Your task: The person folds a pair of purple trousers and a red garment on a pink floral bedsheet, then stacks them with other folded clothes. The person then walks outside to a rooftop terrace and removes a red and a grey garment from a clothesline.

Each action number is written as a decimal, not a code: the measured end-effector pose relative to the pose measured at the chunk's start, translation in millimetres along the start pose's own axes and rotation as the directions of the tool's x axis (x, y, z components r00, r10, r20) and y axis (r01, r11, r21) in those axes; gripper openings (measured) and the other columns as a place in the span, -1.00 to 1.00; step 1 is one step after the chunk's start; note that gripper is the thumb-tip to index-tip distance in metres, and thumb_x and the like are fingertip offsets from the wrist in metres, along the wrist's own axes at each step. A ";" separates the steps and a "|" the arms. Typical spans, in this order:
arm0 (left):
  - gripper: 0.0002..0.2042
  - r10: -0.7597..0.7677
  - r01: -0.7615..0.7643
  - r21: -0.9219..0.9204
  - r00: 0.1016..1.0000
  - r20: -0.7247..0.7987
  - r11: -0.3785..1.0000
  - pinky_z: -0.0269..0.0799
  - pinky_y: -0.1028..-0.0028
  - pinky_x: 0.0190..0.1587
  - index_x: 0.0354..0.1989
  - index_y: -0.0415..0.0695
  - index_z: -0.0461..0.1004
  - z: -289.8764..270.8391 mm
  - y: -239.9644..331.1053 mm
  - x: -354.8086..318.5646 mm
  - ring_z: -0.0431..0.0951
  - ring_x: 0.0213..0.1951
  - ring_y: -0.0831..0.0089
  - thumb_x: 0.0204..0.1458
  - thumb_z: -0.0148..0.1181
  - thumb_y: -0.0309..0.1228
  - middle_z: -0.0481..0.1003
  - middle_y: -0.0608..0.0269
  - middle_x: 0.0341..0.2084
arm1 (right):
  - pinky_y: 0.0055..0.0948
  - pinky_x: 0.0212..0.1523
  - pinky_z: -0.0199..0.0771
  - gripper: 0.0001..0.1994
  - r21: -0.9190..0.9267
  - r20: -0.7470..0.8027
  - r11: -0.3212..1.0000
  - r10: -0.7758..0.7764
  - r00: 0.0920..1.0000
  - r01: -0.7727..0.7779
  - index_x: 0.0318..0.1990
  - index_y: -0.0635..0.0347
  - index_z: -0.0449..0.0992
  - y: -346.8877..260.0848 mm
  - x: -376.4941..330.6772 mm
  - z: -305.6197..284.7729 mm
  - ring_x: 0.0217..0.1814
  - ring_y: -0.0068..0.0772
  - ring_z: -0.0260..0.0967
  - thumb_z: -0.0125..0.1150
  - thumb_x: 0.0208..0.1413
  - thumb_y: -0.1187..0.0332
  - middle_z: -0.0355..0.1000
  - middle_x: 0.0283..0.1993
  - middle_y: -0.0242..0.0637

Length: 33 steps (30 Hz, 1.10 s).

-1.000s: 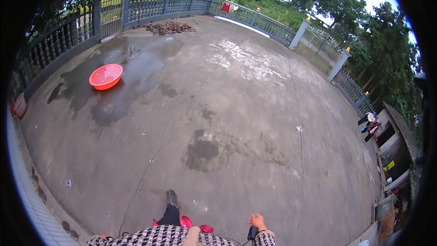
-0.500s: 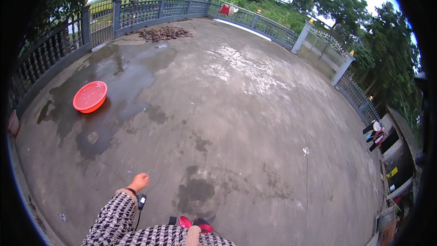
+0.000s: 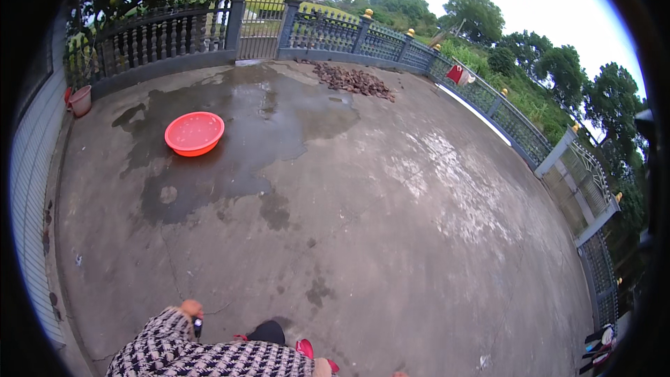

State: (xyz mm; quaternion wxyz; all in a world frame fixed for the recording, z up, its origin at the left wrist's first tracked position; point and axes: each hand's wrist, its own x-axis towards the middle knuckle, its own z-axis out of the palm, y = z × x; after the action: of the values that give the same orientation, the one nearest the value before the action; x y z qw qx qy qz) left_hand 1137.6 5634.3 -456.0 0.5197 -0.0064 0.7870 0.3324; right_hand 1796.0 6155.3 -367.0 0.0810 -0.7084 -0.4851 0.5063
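Basin (image 3: 195, 132) beyond left hand (image 3: 190, 308); right hand (image 3: 400, 374) cut off (barely visible).

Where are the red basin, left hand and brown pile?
Red basin (image 3: 196, 151): head view, front outer wall.
Left hand (image 3: 190, 308): head view, middle of hand.
Brown pile (image 3: 354, 82): head view, middle of heap.

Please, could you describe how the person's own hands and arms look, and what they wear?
The left hand shows no glove. The left sleeve has a broken check of black and pale pinkish white. A small dark gadget is beside the wrist; its fastening is unclear. Only a sliver of the right hand shows; its sleeve is out of view.
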 end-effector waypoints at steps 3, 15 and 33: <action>-0.72 0.077 -0.197 0.966 0.979 0.187 0.165 0.50 0.26 -0.24 -0.25 -0.04 0.56 -10.7 -17.5 0.8 0.56 -0.21 0.30 0.00 0.06 -0.17 0.57 0.28 -0.37 | -0.47 -0.63 0.41 -0.82 -0.034 -0.023 0.985 -0.168 0.986 0.167 -0.22 0.25 0.38 -84.9 78.1 -6.4 -0.55 -0.39 0.46 -0.06 0.17 0.34 0.49 -0.46 -0.20; -0.82 0.538 -0.467 0.871 0.778 0.325 0.150 0.41 0.23 -0.47 -0.50 -0.11 0.54 81.1 451.5 212.0 0.49 -0.52 0.09 -0.13 0.12 -0.28 0.47 0.08 -0.66 | -0.29 -0.49 0.53 -0.75 0.016 0.115 0.970 0.239 0.964 -0.242 -0.44 0.34 0.47 -174.9 235.0 33.6 -0.52 -0.23 0.48 -0.03 0.11 0.33 0.50 -0.44 -0.08; -0.82 0.308 -0.379 0.551 0.925 0.220 0.744 0.44 0.35 -0.35 -0.52 -0.04 0.60 234.6 706.3 398.6 0.57 -0.40 0.34 -0.15 0.14 -0.25 0.56 0.21 -0.52 | -0.37 -0.56 0.48 -0.80 0.051 0.043 0.998 0.035 0.998 -0.037 -0.32 0.30 0.47 -585.0 605.0 -104.3 -0.51 -0.28 0.48 0.05 0.08 0.32 0.50 -0.43 -0.14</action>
State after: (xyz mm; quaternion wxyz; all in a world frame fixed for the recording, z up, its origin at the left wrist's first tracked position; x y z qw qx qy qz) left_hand 894.1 6442.5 -475.0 0.4703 0.3177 0.8067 0.1645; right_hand 1535.1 6962.0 -349.4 0.0797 -0.7039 -0.4606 0.5348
